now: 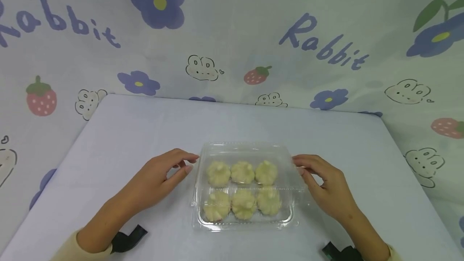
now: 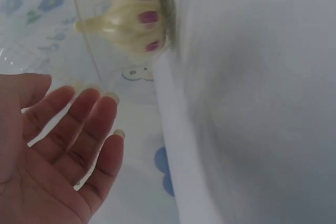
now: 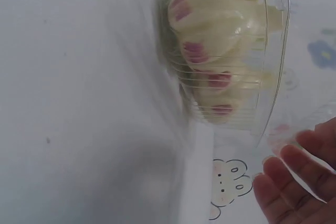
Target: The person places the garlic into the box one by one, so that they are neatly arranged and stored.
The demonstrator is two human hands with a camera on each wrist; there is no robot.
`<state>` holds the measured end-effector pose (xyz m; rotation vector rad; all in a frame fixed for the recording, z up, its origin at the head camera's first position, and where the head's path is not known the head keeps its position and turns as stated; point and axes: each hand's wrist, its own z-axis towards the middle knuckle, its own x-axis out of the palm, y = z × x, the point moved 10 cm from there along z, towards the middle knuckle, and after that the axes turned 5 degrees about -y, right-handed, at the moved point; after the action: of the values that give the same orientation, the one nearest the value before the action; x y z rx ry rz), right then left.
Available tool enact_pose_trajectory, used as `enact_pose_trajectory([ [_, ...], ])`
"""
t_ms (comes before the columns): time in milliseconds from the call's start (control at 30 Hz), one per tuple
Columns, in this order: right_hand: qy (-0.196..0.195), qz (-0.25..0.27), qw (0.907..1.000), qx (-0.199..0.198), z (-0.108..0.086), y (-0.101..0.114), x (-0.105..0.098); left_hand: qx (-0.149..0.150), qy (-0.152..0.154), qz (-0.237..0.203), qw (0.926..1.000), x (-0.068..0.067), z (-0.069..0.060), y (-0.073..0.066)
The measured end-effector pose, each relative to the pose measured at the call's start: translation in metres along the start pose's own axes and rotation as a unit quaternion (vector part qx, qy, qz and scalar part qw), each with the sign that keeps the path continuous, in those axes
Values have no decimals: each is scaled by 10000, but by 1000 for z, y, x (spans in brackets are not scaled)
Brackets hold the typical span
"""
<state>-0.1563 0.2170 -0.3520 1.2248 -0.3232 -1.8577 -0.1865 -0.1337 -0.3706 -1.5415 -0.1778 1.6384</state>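
A clear plastic clamshell box (image 1: pixel 243 225) sits in the middle of the white table, holding several pale garlic bulbs (image 1: pixel 243 204) in two rows. Its see-through lid (image 1: pixel 243 151) slants over the bulbs, and a gap shows at the front. My left hand (image 1: pixel 159 178) is at the lid's left edge with fingers loosely bent, the fingertips at or just beside the plastic. At the opposite edge, my right hand (image 1: pixel 328 184) has its fingertips against the lid; the exact contact is unclear. Purple-marked garlic (image 3: pixel 210 51) shows through the ribbed wall in the right wrist view.
The white-covered table (image 1: pixel 145 124) extends around the box. Behind it hangs a patterned cloth (image 1: pixel 232 23) with rabbits, flowers and strawberries. Black straps (image 1: pixel 128 240) show at both wrists.
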Motion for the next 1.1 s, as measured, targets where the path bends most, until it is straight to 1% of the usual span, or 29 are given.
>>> enact_pose_trajectory([
  [200, 349, -148, 9991, 176, -9, -1, 8, 134, 7, -72, 9999, 5, -6, -2],
  [267, 434, -201, 9985, 250, -11, -1, 11, 127, 6, -100, 9999, 7, -8, -2],
  [367, 477, -307, 9977, 364, -14, 0, 13, -29, 89, -215, 9997, 11, -12, 1],
  [467, 486, -316, 9974, 429, -17, 0, 15, -292, 207, -312, 9989, 15, -17, 5],
  [533, 509, -319, 9973, 434, -19, 0, 15, -448, 279, -373, 9979, 17, -19, 7],
  [667, 539, -304, 9972, 418, -23, 2, 15, -662, 364, -485, 9960, 20, -23, 9],
  [833, 544, -277, 9978, 274, -27, 6, 14, -738, 463, -686, 9938, 23, -26, 8],
  [1100, 667, -323, 9963, 438, -35, 5, 15, -867, 599, -1016, 9892, 29, -31, 5],
])
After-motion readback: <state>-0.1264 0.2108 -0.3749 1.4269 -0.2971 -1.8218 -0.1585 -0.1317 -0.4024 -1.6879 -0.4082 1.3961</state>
